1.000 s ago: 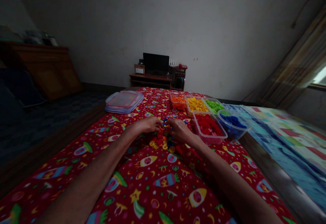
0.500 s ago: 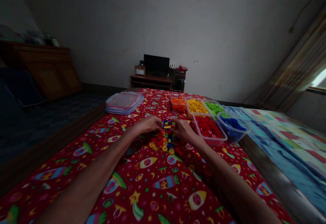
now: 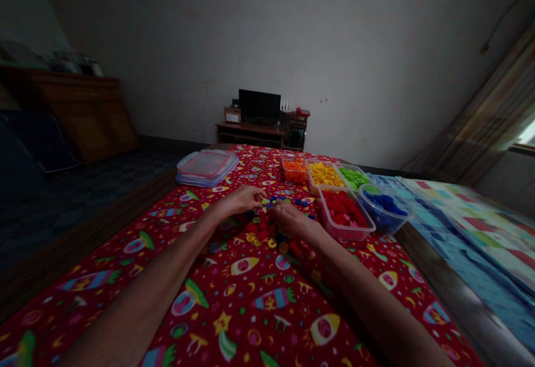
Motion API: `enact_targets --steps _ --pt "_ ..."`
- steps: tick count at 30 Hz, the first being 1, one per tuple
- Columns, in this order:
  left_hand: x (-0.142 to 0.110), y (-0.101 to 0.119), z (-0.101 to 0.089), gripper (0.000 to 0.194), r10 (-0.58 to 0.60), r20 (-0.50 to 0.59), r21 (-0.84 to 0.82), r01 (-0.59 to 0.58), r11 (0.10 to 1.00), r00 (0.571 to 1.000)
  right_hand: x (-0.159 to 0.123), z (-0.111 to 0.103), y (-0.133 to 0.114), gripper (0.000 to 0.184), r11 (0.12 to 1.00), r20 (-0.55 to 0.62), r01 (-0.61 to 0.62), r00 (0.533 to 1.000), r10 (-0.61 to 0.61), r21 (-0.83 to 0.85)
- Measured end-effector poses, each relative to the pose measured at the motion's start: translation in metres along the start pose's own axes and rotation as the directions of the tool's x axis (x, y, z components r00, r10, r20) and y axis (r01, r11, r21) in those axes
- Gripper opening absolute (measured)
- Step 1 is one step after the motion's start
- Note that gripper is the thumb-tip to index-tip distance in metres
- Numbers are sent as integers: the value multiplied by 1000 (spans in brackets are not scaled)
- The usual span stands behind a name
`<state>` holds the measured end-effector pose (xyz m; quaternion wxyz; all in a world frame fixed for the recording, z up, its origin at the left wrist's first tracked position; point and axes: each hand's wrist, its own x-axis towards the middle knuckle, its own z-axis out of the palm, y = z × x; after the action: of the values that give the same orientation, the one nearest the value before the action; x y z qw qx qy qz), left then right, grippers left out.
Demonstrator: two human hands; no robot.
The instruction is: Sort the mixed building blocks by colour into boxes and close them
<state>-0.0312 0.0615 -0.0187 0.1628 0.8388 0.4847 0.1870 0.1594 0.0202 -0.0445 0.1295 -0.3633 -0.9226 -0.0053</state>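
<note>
Small, mixed-colour plastic pieces (image 3: 262,224) are spread in a loose pile on the red, rocket-printed cloth (image 3: 246,317), left of the clear plastic tub of red pieces (image 3: 348,234). Judged light, stiff and smooth – apt to skid if pressed at an edge, hardly fragile. The yellow, round, ring-like pieces (image 3: 283,248) at the near side are probably best pinched across the rim; blocky ones by opposite sides.

Left hand (image 3: 246,197) is held at the pile's far left, fingers curled; whether anything is pinched cannot be told. Right hand (image 3: 288,216) is bent down over the middle, its fingertips hidden – grip cannot be told.

Against the frame half a second earlier: right hand has been brought left, over the middle; blue, rounded plastic pieces (image 3: 301,202) to its far right are now uncovered.
</note>
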Motion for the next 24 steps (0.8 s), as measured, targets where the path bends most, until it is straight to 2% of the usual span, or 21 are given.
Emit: enact_targets --steps 3,6,8,10,12,14,16,19,21,24 --pt "0 0 1 35 3 20 -23 -2 1000 1000 11 -2 -1 24 996 51 8 999 -4 -85" --pt "0 -4 -2 34 -11 14 -86 12 996 1000 25 -8 -3 23 996 129 -3 992 14 -86" --pt "2 -8 -5 36 -53 -26 -144 49 988 998 31 -14 -1 19 998 99 -59 993 61 -20" --pt "4 -11 -7 42 -110 -47 -239 95 966 993 31 -21 1 17 982 4 -153 988 153 107" --pt "5 -10 -7 50 -166 -45 -388 136 912 985 29 -28 3 18 935 -69 -235 963 261 265" --pt "4 -5 -3 58 -215 -36 -540 163 826 976 27 -31 3 17 887 -94 -259 944 316 382" --pt "4 1 3 59 -247 -21 -642 176 746 969 26 -31 2 16 874 -103 -229 949 299 429" --pt "4 9 10 51 -241 24 -701 189 688 970 26 -28 1 19 906 -117 -156 969 218 395" --pt "5 9 11 44 -212 17 -689 165 705 977 26 -29 6 20 933 -115 -124 978 171 337" --pt "5 0 6 39 -187 -126 -549 89 831 974 29 -43 27 20 964 -107 -125 982 153 234"
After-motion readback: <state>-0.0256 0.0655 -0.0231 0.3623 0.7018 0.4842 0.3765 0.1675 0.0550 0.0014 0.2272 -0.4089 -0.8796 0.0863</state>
